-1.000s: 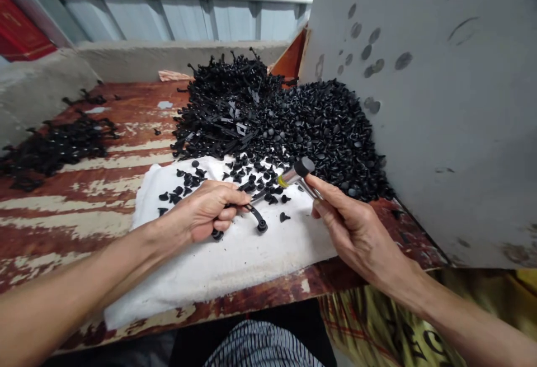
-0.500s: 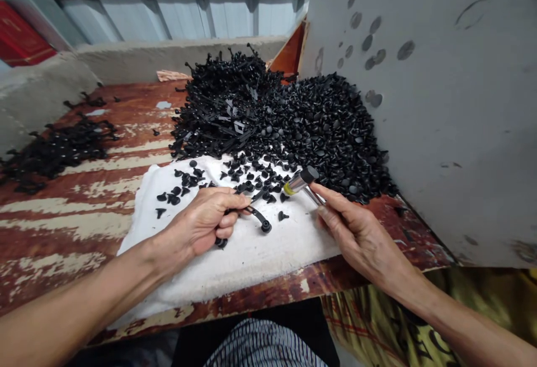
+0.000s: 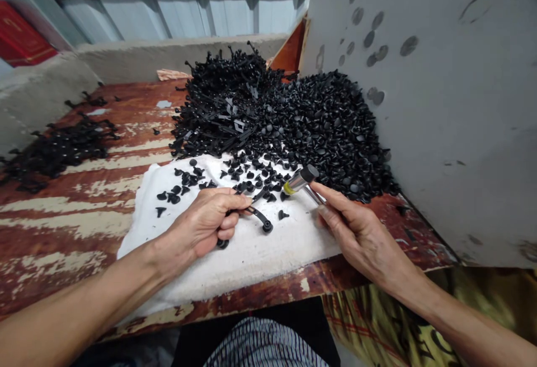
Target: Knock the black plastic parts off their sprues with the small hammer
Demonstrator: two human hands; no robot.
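Note:
My left hand [image 3: 205,219] is closed around black strap-like parts [image 3: 260,216] with round knobbed ends. One strap curves out to the right of my fingertips, and another round end shows below my fist. In my right hand [image 3: 356,224] is a small hammer [image 3: 300,180], gripped by its thin metal handle. Its silver head has a black face on one end and a yellow one on the other, and sits just above the cloth. Under both hands lies a folded white cloth [image 3: 251,266], scattered with small black mushroom-shaped plugs [image 3: 283,215].
Behind the cloth rises a heap of black straps [image 3: 218,104], joined on its right by a heap of black plugs [image 3: 331,126]. More black straps [image 3: 59,151] lie at the left of the worn red-brown table [image 3: 96,238]. A grey spotted panel [image 3: 453,104] borders the right.
Almost nothing differs. The left hand and its strap have shifted very slightly right and down; the hammer stays in place.

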